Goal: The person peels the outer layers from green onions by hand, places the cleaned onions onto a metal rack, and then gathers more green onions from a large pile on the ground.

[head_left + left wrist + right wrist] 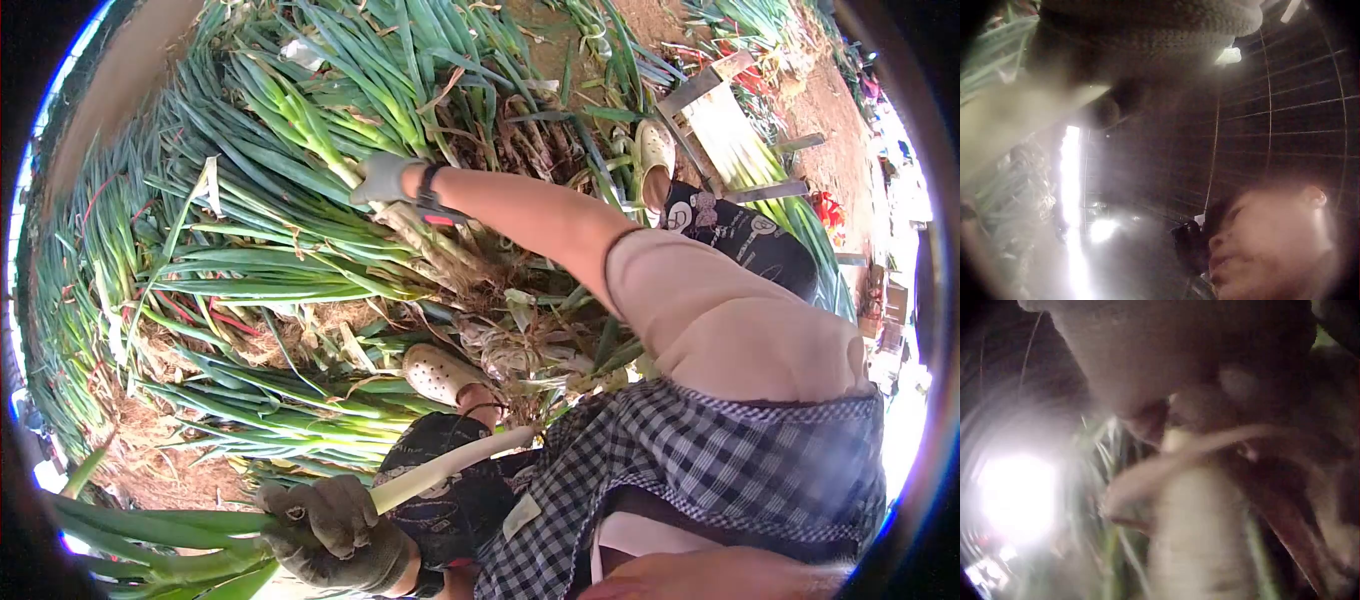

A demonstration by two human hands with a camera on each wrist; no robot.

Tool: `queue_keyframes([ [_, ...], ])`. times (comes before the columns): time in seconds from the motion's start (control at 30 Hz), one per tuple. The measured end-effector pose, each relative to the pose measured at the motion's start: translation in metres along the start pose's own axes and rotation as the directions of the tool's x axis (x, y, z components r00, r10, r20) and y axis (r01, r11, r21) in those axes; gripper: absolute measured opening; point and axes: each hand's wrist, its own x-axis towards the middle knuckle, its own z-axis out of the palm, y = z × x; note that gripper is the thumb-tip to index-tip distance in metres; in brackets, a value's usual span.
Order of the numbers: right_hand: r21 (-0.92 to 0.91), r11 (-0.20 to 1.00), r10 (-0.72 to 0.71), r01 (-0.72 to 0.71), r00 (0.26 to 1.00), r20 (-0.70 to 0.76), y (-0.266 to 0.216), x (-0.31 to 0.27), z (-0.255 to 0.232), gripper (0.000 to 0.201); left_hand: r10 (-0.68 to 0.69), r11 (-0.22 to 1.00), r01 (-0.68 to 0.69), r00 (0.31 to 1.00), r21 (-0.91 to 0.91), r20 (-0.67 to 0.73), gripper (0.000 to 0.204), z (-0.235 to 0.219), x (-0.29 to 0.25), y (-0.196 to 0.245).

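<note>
A deep pile of green onions (300, 240) with long green leaves covers the ground ahead. My right hand (383, 178), in a pale grey glove, reaches far out and grips a white stalk (435, 235) lying in the pile. In the right wrist view that glove (1147, 356) sits blurred over a pale stalk (1200, 537). My left hand (330, 540), in a dark olive glove, grips one peeled green onion (450, 462) low at the front, white end pointing right, leaves trailing left. The left wrist view shows the dark glove (1147, 31) and the stalk (1016, 125).
My feet in perforated clogs (440, 373) (655, 148) stand among the stalks. A wooden crate (725, 120) sits at the upper right with more green onions beyond. Bare earth (170, 470) shows at the lower left. A mesh roof (1285, 125) is overhead.
</note>
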Motion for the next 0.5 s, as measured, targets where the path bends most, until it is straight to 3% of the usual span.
queue_keyframes([
  [0.03, 0.167, 0.979, -0.109, 0.12, 0.992, -0.07, -0.007, -0.018, -0.008, 0.05, -0.005, 0.999, 0.007, 0.997, 0.035, -0.071, 0.032, 0.005, -0.001, -0.001],
  [0.07, 0.237, 0.962, -0.129, 0.134, 0.991, -0.036, -0.014, -0.041, -0.02, 0.049, 0.018, 0.998, -0.02, 0.999, 0.061, 0.032, 0.033, 0.004, 0.0, -0.003],
  [0.13, 0.373, 0.908, -0.203, 0.189, 0.979, -0.001, -0.023, -0.098, -0.037, 0.037, -0.001, 0.999, 0.0, 1.0, 0.046, 0.029, 0.032, -0.003, -0.001, -0.003],
  [0.2, 0.45, 0.88, -0.17, 0.153, 0.985, -0.002, -0.04, -0.163, -0.053, 0.026, 0.025, 0.998, -0.025, 1.0, 0.061, -0.006, 0.03, 0.001, -0.005, -0.011],
  [0.23, 0.452, 0.885, -0.14, 0.114, 0.99, 0.024, -0.054, -0.193, -0.066, 0.025, -0.03, 0.996, 0.025, 0.998, 0.09, 0.058, 0.024, 0.006, -0.003, -0.01],
  [0.27, 0.297, 0.924, -0.242, 0.24, 0.97, -0.031, -0.053, -0.213, -0.068, 0.027, -0.001, 0.988, 0.004, 1.0, 0.156, -0.017, 0.022, 0.013, -0.005, -0.014],
  [0.3, 0.509, 0.839, -0.218, 0.191, 0.976, -0.007, -0.053, -0.233, -0.066, 0.038, 0.032, 0.975, -0.011, 0.996, 0.222, -0.089, 0.02, 0.02, -0.006, -0.019],
  [0.33, 0.495, 0.843, -0.243, 0.213, 0.97, -0.003, -0.055, -0.253, -0.071, 0.039, 0.006, 0.983, 0.018, 0.991, 0.183, -0.13, 0.018, 0.025, -0.006, -0.022],
  [0.37, 0.478, 0.846, -0.269, 0.235, 0.963, 0.002, -0.056, -0.271, -0.078, 0.039, 0.02, 0.968, -0.004, 0.998, 0.251, -0.06, 0.02, 0.028, -0.004, -0.026],
  [0.47, 0.306, 0.858, -0.424, 0.412, 0.905, -0.027, -0.047, -0.315, -0.08, 0.038, 0.055, 0.945, -0.034, 0.997, 0.326, -0.057, 0.047, 0.059, -0.002, -0.043],
  [0.5, 0.257, 0.911, -0.354, 0.323, 0.931, 0.085, -0.056, -0.338, -0.092, 0.039, 0.063, 0.925, -0.058, 0.998, 0.376, 0.0, 0.055, 0.057, -0.004, -0.049],
])
